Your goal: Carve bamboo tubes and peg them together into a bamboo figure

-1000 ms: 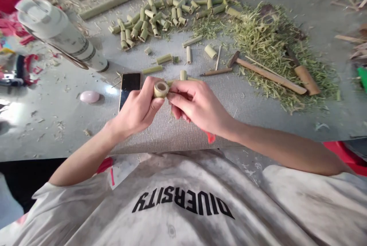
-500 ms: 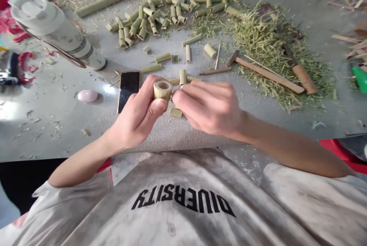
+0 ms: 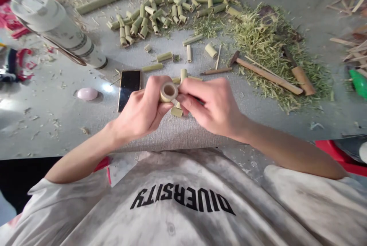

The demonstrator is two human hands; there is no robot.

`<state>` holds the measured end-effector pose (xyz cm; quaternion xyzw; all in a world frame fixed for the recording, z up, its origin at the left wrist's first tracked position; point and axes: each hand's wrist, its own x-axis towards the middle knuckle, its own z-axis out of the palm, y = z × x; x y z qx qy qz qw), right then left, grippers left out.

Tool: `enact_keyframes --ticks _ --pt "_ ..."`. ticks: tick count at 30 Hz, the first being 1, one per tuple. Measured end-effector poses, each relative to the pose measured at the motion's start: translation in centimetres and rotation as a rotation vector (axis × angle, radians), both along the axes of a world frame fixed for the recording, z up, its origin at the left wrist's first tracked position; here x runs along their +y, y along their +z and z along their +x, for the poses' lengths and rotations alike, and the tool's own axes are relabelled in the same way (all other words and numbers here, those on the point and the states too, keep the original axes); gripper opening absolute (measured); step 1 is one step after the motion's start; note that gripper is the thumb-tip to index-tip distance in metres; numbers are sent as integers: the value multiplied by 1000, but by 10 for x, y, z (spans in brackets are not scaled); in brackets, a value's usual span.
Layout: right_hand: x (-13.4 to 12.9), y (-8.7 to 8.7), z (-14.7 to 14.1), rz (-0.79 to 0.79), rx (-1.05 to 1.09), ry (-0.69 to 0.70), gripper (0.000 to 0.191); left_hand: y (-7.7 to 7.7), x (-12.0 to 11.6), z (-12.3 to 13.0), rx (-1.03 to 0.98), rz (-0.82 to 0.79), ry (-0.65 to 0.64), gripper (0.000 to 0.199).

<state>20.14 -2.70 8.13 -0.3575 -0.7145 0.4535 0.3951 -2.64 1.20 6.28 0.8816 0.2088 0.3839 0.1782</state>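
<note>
My left hand [image 3: 143, 104] is closed round a short hollow bamboo piece [image 3: 168, 91], its open end tilted up toward me. Against the right side of that piece, my right hand [image 3: 215, 104] is closed, thumb and fingers pinched together. Something dark and thin shows between its fingers, but I cannot make out what it is. Just beyond my hands stands a small bamboo tube [image 3: 184, 73], partly hidden by them. A cut bamboo piece [image 3: 177, 112] lies below, on the grey table [image 3: 160, 131].
A phone [image 3: 129, 90] and a pink egg-shaped object [image 3: 87, 93] lie left, near a white bottle [image 3: 63, 28]. Many bamboo pieces [image 3: 143, 20] are heaped at the back. A hammer [image 3: 266, 73] and a wooden-handled blade [image 3: 303, 80] rest on green shavings [image 3: 258, 36] at right.
The bamboo piece has shifted slightly right and tipped so its opening faces me more. My right hand has turned a little, and its fingers stay at the piece's side.
</note>
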Motion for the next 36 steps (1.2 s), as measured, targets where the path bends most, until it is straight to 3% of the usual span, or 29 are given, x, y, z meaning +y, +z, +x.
enact_keyframes --ticks 3,4,5,7,9,10,12,13,15,17,19,21,23,24,25,27,29,31,32,34,36 --pt "1 -1 -5 -450 196 200 23 -4 9 -2 22 202 -84 24" --pt "1 -1 -6 -471 205 190 22 -2 8 -3 40 163 -59 23" --pt "1 -1 -6 -371 162 121 22 0 5 -3 69 3 -2 23" --pt "1 0 -4 20 -31 -65 24 4 -2 -3 43 -292 13 25" --pt "2 1 -2 333 -182 -169 26 3 -4 -2 26 -311 26 27" --pt "3 1 -1 350 -195 -169 26 1 -2 -2 19 -210 40 29" --pt "5 1 -2 78 -99 -38 24 -6 6 -1 14 80 73 36" --pt "5 1 -3 -131 -8 57 24 -9 10 -2 1 166 -8 35" --pt "6 2 -6 -409 127 169 25 -10 13 -2 -12 88 -52 37" --pt "5 3 -6 -336 113 92 27 -7 9 -3 3 -133 11 29" --pt "5 4 -5 -107 13 -56 28 -4 2 -4 4 -277 14 24" --pt "6 4 -3 62 -45 -121 26 -6 1 -5 -11 -218 52 28" --pt "8 2 -4 14 -28 -57 23 -12 7 -5 -33 -6 111 37" --pt "9 1 -5 -100 10 21 22 -14 11 -5 -39 71 74 39" --pt "10 -1 -6 -252 72 100 23 -15 14 -4 -40 106 9 40" --pt "11 -3 -9 -447 167 182 24 -11 15 -4 1 46 79 40" --pt "11 -3 -9 -337 147 71 25 -1 9 -4 54 -56 135 24" --pt "10 1 -8 -123 56 -75 27 7 3 -3 89 -231 127 24" --pt "10 3 -7 -47 27 -116 28 8 2 -3 77 -233 140 25" --pt "12 7 -5 -80 51 -86 29 5 6 -2 31 -66 172 31" --pt "15 8 -4 -245 94 49 29 -3 14 -2 -29 148 105 38"
